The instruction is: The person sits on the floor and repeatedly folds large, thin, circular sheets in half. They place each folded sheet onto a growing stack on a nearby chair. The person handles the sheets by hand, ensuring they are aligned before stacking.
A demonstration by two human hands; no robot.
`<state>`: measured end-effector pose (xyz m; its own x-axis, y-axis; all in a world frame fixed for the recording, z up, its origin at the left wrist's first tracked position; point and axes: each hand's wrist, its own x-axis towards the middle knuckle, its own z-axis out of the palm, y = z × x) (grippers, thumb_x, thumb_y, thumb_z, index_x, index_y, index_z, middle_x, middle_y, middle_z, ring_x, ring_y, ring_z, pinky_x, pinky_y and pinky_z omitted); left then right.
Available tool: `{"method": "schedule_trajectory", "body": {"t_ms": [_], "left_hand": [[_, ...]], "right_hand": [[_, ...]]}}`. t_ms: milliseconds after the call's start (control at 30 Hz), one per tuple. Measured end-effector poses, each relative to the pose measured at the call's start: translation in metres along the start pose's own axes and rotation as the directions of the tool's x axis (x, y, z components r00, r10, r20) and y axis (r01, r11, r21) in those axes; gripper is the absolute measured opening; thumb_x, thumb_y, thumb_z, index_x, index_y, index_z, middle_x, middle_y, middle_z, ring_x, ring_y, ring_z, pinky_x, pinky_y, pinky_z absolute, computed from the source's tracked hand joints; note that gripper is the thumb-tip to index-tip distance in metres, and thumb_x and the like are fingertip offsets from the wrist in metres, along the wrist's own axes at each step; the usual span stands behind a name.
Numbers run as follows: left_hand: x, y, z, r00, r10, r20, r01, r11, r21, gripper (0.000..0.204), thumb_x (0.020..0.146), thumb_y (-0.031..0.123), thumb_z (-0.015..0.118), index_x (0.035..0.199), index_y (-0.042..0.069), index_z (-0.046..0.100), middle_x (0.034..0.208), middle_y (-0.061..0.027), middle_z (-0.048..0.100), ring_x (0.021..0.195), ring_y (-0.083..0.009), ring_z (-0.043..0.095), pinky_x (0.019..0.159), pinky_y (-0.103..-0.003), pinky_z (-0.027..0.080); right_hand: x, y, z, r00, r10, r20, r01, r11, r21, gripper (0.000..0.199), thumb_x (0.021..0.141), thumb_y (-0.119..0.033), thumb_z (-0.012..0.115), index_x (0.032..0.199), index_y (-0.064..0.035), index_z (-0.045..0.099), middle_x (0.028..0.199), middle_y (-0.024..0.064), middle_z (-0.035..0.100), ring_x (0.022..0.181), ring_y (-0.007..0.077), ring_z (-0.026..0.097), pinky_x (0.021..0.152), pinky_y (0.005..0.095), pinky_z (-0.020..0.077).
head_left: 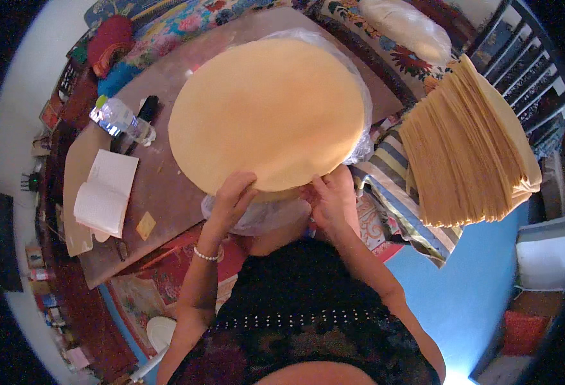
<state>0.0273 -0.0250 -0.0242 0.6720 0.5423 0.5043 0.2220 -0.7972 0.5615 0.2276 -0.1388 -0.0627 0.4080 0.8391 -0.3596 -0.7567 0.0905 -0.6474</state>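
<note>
My left hand (232,196) lies on the near edge of the 1 big round yellow sheet (269,112), fingers (239,183) curled down over the rim and thumb side under it, so the edge sits pinched between them. My right hand (332,200) is at the same near edge, just beside the left, fingers bent and close together against the sheet's underside; I cannot tell whether they actually grip the sheet or the clear plastic film (257,215) bunched beneath it. The round sheet rests on that film, on 1 brown board (167,186) in front of me, and covers most of the board's far half.

To my right, well apart from the board, stands 1 tall stack of many thin tan sheets (462,147), too many to count, fanned at its near side. On the board's left part I count 1 open notebook (106,192), 1 plastic bottle (121,120) lying on its side, 1 dark pen-like thing (146,109) near the bottle, and 1 small yellow square scrap (146,225). A bead bracelet (207,255) circles my left wrist.
</note>
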Motion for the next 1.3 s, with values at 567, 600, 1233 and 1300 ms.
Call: {"method": "schedule_trajectory", "body": {"t_ms": [567,600,1233,1300], "left_hand": [[0.079,0.042,0.036,0.986,0.046,0.163,-0.034,0.996,-0.08,0.037,0.075,0.017,0.069,0.105,0.0,0.057,0.103,-0.0185,0.06,0.094,-0.0342,0.058,0.079,-0.039,0.047],[0.085,0.046,0.038,0.983,0.038,0.181,-0.021,0.995,-0.093,0.035,0.076,0.017,0.068,0.104,-0.001,0.057,0.101,-0.0185,0.06,0.091,-0.0339,0.059,0.077,-0.038,0.048],[0.131,0.053,0.076,0.947,-0.089,0.309,0.146,0.975,-0.165,0.027,0.075,0.014,0.068,0.096,-0.001,0.059,0.076,-0.0122,0.058,0.064,-0.0221,0.057,0.058,-0.031,0.046],[0.132,0.053,0.079,0.947,-0.115,0.3,0.177,0.966,-0.189,0.027,0.075,0.013,0.068,0.096,-0.001,0.059,0.075,-0.0116,0.058,0.064,-0.0192,0.057,0.057,-0.03,0.046]], "right_hand": [[0.014,-0.037,-0.007,0.975,-0.171,0.144,0.145,0.975,0.171,0.026,0.087,-0.026,0.055,0.101,-0.0031,0.055,0.092,0.0116,0.062,0.082,0.0247,0.059,0.072,0.0388,0.0475],[0.015,-0.038,-0.01,0.97,-0.163,0.18,0.131,0.975,0.178,0.027,0.087,-0.026,0.055,0.101,-0.003,0.055,0.093,0.0116,0.062,0.081,0.0246,0.059,0.072,0.0388,0.0476],[0.041,-0.044,-0.022,0.953,-0.17,0.249,0.093,0.951,0.294,0.055,0.082,-0.041,0.064,0.122,-0.0065,0.049,0.115,0.0069,0.058,0.102,0.0229,0.056,0.083,0.039,0.0469],[0.043,-0.044,-0.022,0.946,-0.175,0.271,0.087,0.947,0.309,0.057,0.081,-0.042,0.065,0.122,-0.0064,0.049,0.116,0.0073,0.058,0.103,0.023,0.056,0.084,0.0392,0.0474]]}}
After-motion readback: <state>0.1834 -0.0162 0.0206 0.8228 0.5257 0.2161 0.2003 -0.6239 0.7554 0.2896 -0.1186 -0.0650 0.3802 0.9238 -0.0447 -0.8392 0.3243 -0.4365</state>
